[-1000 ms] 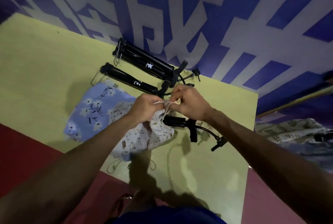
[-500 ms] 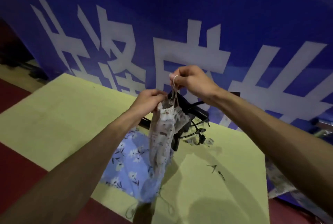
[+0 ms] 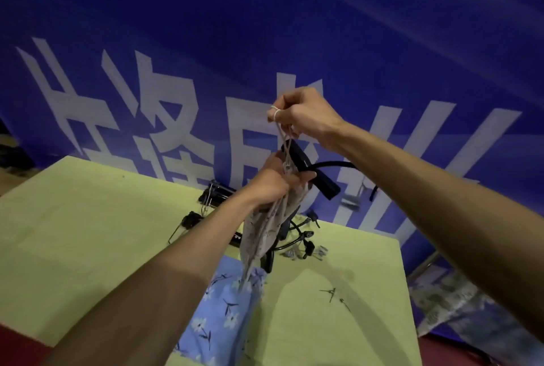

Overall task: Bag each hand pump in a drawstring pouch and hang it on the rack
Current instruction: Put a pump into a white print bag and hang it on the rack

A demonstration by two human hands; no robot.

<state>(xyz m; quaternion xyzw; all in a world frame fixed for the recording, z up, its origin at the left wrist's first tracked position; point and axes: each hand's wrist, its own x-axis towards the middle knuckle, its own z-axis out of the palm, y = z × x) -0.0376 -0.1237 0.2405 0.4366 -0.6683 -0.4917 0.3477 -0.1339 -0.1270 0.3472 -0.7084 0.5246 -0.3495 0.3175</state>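
Above the left hand, which grips the pouch neck around the pump, the right hand holds the drawstring; pull steadily upward to cinch evenly.

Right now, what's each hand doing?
Left hand: closed around the neck of the pouch.
Right hand: closed on the drawstring, pulling up.
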